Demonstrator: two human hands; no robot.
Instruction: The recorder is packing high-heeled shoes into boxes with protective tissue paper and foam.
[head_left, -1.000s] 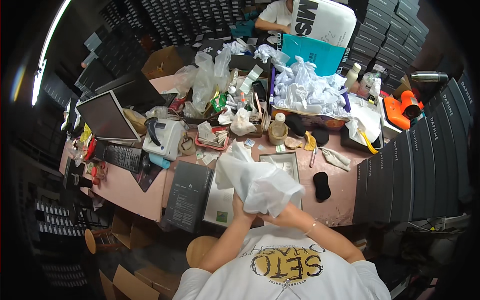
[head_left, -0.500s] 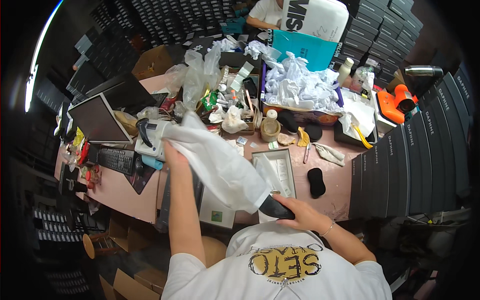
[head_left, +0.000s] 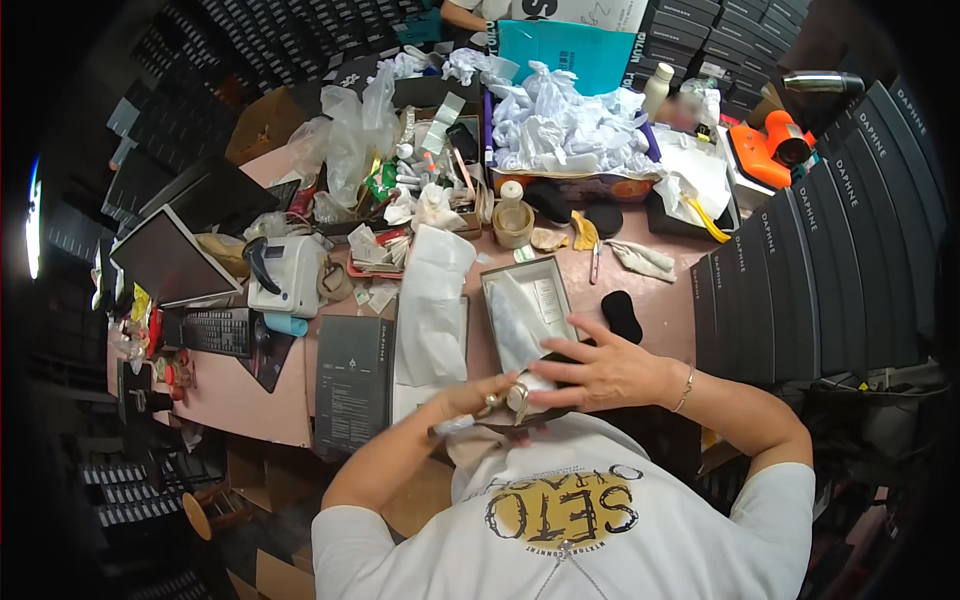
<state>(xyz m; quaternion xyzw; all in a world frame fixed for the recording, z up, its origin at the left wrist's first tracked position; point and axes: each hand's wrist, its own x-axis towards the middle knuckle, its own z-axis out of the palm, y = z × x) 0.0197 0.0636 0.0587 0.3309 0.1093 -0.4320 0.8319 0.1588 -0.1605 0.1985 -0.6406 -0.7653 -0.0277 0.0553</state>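
My left hand (head_left: 470, 398) is closed on a mostly hidden dark shoe (head_left: 517, 399) with gold-coloured ornaments, close against my shirt. My right hand (head_left: 612, 372) has its fingers stretched out over the shoe's right side. Just beyond them, an open grey shoebox (head_left: 566, 282) holds something in white wrapping (head_left: 520, 322). A white soft bag (head_left: 432, 300) lies flat on the pale open box part (head_left: 408, 402) to its left. Leftmost of these is a dark grey box lid (head_left: 352, 385).
A black oval pad (head_left: 622, 317) and a white cloth (head_left: 643, 261) lie right of the shoebox. Crumpled white paper (head_left: 570, 125) fills a bin behind. Stacked dark shoeboxes (head_left: 800, 270) wall the right side; a label printer (head_left: 287, 280) and keyboard (head_left: 215, 330) stand left.
The white bag has left my hands and now lies on the pale box part. My left hand has come down and back to the shoe; my right hand's fingers have spread.
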